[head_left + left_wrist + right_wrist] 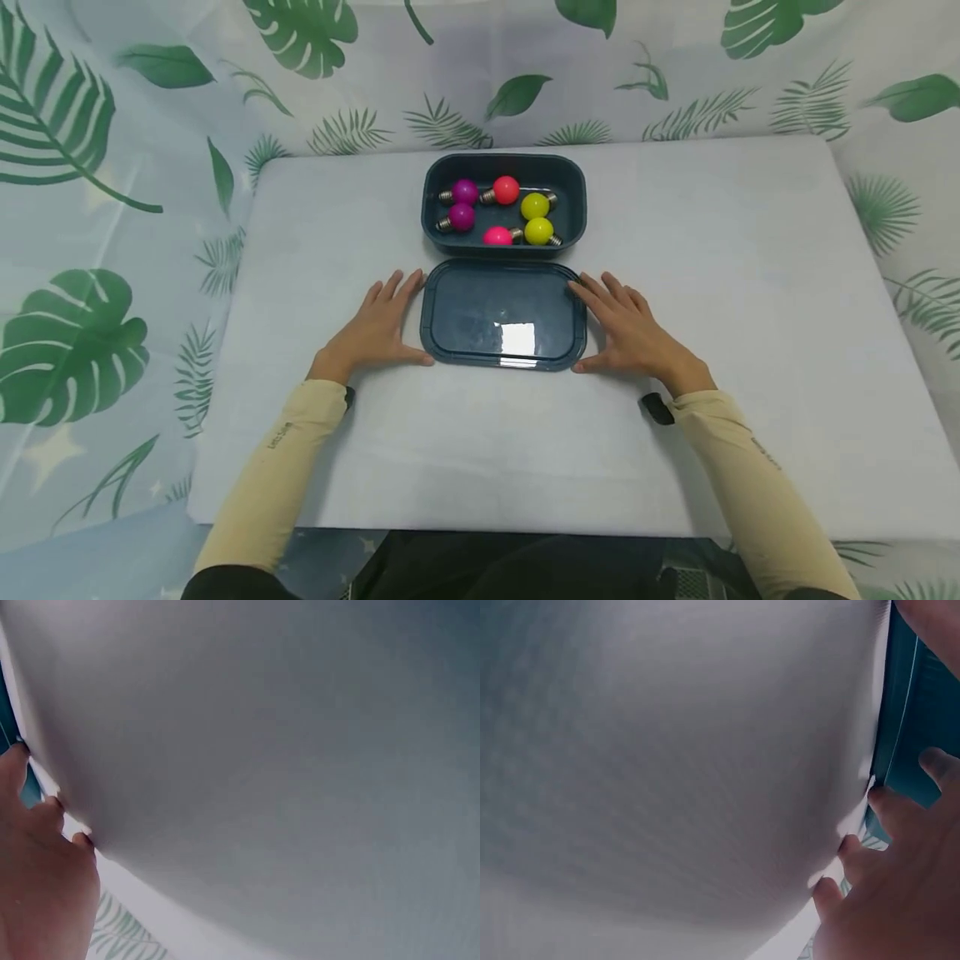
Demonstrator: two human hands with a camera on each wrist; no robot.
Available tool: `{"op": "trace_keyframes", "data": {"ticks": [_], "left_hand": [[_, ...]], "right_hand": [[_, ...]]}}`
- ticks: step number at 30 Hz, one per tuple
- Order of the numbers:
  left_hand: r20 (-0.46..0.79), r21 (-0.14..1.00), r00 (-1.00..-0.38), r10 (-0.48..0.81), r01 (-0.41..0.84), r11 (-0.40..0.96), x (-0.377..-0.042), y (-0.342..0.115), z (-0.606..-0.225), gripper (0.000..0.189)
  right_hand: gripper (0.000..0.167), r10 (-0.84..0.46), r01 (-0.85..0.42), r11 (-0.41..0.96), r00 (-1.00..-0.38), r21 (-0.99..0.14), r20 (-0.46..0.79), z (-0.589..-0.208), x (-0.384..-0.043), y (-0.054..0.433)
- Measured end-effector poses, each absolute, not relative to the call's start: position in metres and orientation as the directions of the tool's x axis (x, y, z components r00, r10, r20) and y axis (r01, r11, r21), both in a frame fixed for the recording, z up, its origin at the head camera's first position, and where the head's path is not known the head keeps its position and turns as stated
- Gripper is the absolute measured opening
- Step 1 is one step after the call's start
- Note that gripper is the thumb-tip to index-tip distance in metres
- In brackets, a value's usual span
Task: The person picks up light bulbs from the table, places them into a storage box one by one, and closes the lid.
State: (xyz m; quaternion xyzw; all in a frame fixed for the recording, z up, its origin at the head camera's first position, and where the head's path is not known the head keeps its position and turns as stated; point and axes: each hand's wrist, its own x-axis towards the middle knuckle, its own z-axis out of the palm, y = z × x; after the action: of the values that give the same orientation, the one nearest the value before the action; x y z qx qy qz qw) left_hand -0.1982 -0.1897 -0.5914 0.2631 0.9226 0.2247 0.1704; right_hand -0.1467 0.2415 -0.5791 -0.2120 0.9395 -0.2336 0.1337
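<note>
A dark blue rectangular lid [472,312] lies flat on the white table, its glossy face reflecting light. My left hand [378,325] is at the lid's left side, fingers spread, with index finger and thumb at the rim. On the opposite side, my right hand [626,329] rests with its index fingertip over the right rim and its thumb by the near corner. Just beyond the lid stands a dark blue box [504,251] without its cover. Inside lie two purple bulbs [462,217], two pinkish-red bulbs [506,190] and two yellow bulbs [538,231], all with metal screw bases.
The white tabletop [720,250] stretches to both sides of the box and lid. Behind it hangs a leaf-patterned cloth [450,50], which also covers the left side. A dark strap piece [657,409] sits at the right wrist.
</note>
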Motion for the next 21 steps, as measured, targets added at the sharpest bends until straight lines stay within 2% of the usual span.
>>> {"op": "trace_keyframes", "data": {"ticks": [6,14,17,21], "left_hand": [[-0.201,0.491,-0.81,0.55,0.403,0.773,-0.195,-0.188,-0.59,0.14],[-0.183,0.518,-0.796,0.578,0.422,0.744,-0.191,-0.19,-0.587,0.111],[-0.125,0.517,-0.802,0.584,0.449,0.729,-0.189,-0.191,-0.583,0.101],[0.047,0.485,-0.815,0.578,0.524,0.7,-0.185,-0.188,-0.575,0.067]], "right_hand": [[0.117,-0.47,-0.357,0.79,-0.874,-0.499,-0.119,-0.584,-0.145,0.241],[0.097,-0.484,-0.353,0.72,-0.873,-0.598,-0.067,-0.582,-0.138,0.247],[0.088,-0.462,-0.316,0.683,-0.885,-0.658,-0.054,-0.579,-0.137,0.249],[0.074,-0.427,-0.306,0.635,-0.904,-0.71,0.008,-0.576,-0.136,0.25]]}}
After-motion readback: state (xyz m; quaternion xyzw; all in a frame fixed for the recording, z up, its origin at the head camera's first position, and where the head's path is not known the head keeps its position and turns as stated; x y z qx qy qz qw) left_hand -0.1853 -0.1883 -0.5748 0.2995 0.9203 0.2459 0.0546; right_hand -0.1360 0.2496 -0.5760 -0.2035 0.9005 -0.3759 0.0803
